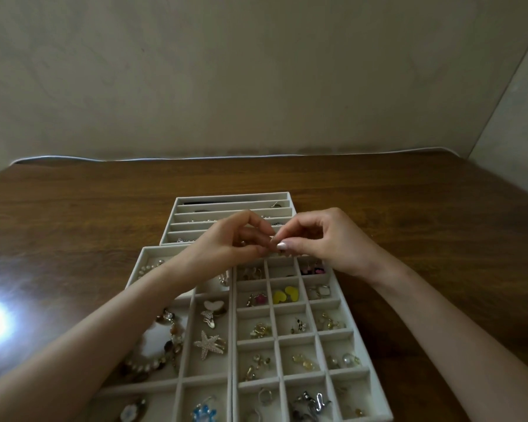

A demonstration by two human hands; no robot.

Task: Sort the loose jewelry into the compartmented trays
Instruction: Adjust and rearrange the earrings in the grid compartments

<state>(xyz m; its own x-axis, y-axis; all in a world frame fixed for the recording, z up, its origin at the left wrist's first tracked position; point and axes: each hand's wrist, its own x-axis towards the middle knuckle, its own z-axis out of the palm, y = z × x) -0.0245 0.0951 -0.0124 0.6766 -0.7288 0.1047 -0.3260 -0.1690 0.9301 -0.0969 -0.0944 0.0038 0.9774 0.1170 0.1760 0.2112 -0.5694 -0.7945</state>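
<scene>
Wrists raised over the tray, my left hand and right hand meet fingertip to fingertip, both pinching one small piece I cannot make out.

Cream trays, yellow heart earrings, blue charm, brown woodgrain table.

On the table, the wide-celled tray lies left of the grid tray. The slotted tray lies behind both.
</scene>
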